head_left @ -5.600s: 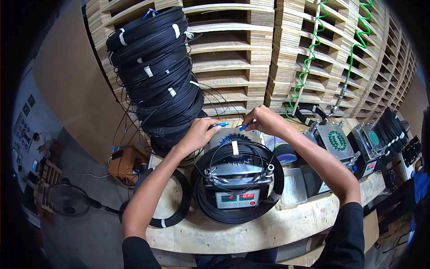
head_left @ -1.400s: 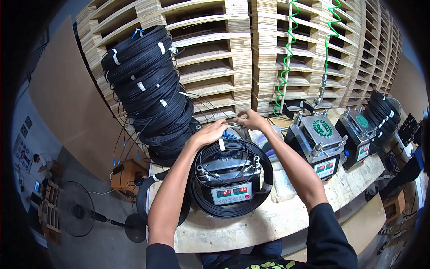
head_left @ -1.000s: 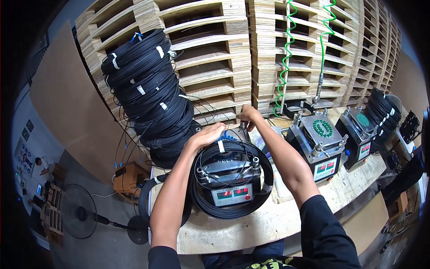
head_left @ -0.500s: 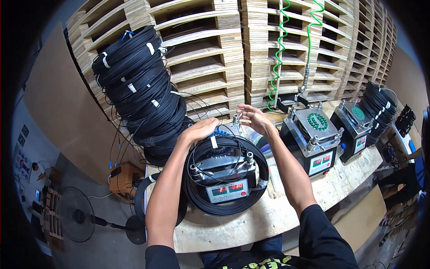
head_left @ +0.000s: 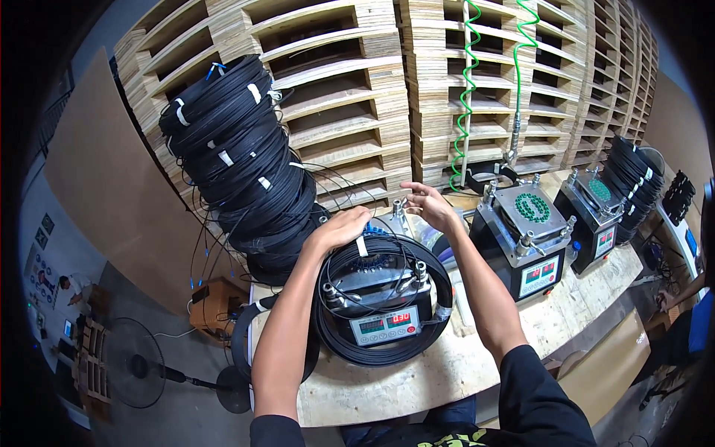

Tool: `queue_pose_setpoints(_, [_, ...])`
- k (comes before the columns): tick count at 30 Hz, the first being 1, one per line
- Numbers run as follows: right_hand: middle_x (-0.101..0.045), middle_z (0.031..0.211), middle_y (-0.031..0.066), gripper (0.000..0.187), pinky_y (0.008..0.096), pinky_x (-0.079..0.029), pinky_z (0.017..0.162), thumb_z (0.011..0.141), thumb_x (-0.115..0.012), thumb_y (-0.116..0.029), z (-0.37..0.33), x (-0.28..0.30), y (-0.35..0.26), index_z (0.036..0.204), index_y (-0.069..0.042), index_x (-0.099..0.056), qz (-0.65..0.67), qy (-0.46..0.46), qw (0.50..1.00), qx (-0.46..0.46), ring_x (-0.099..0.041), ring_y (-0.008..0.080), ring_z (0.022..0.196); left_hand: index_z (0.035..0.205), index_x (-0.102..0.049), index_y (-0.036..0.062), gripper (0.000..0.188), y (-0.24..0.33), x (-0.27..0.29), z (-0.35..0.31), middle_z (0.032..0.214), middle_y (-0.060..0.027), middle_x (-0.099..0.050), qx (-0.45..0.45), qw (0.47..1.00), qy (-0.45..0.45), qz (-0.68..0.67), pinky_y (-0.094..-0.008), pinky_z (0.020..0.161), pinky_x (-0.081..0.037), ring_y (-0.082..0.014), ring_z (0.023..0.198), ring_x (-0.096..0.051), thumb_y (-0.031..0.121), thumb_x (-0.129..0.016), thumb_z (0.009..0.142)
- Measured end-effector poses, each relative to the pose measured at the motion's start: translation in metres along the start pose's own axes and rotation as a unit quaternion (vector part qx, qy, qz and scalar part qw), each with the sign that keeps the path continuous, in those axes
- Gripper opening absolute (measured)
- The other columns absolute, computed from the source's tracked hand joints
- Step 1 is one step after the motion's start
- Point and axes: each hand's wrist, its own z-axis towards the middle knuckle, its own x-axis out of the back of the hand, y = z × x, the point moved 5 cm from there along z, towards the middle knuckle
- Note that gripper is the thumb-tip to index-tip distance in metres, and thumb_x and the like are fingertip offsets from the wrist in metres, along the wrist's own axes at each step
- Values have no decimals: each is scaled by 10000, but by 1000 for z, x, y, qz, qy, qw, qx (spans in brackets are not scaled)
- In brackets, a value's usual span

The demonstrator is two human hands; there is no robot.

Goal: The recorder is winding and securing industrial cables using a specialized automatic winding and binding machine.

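Observation:
A polishing-type machine (head_left: 372, 288) with metal clamp posts and a lit panel (head_left: 385, 325) stands before me on the bench. A coil of black cable (head_left: 357, 356) with a white tag (head_left: 362, 246) surrounds it. My left hand (head_left: 341, 229) is at the machine's far left, beside several blue connectors (head_left: 376, 229). Its fingertips are hidden, so its grip cannot be made out. My right hand (head_left: 433, 208) is at the far right corner, fingers apart, close by a metal clamp knob (head_left: 399, 206). Whether they touch is unclear.
A tall stack of black cable coils (head_left: 238, 167) leans at the left. To the right stand a second machine (head_left: 525, 238) with a green-dotted plate and a third machine (head_left: 593, 216). Wooden pallets (head_left: 328, 82) rise behind, with green air hoses (head_left: 463, 97). A fan (head_left: 138, 365) stands at left.
The whole view has shifted slightly, with the scene lower and further right. The right hand's fingers are drawn in a little near the knob. The left hand stays by the blue connectors.

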Motion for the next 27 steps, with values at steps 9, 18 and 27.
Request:
queue_pose_setpoints(9, [-637, 917, 24, 362, 239, -457, 605, 940, -602, -99, -4, -5, 2, 1300, -103, -564, 10, 41, 999, -11, -596, 87, 746, 1372, -502, -7, 539, -12, -4, 7, 1384, -202, -545, -29, 999, 41, -17, -368, 1107, -364, -330, 1320, -486, 382, -358, 1027])
queue_pose_setpoints(18, [-528, 767, -34, 264, 220, -352, 482, 958, -584, -104, 14, 5, 10, 1215, -46, -603, -61, 20, 998, 24, -439, 60, 605, 1385, -502, -12, 547, 4, -4, 5, 1407, -198, -536, -25, 999, 24, -26, -358, 1125, -345, -319, 1344, -472, 380, -356, 1032])
queue_pose_setpoints(27, [-594, 759, 40, 783, 273, -448, 449, 924, -699, -352, -31, 0, 5, 1518, -96, -257, -170, 97, 981, -3, -550, 97, 571, 1380, -522, 60, 538, -24, 0, 4, 1347, -132, -577, -70, 946, 161, -274, -387, 1021, -447, -232, 1190, -590, 467, -401, 1048])
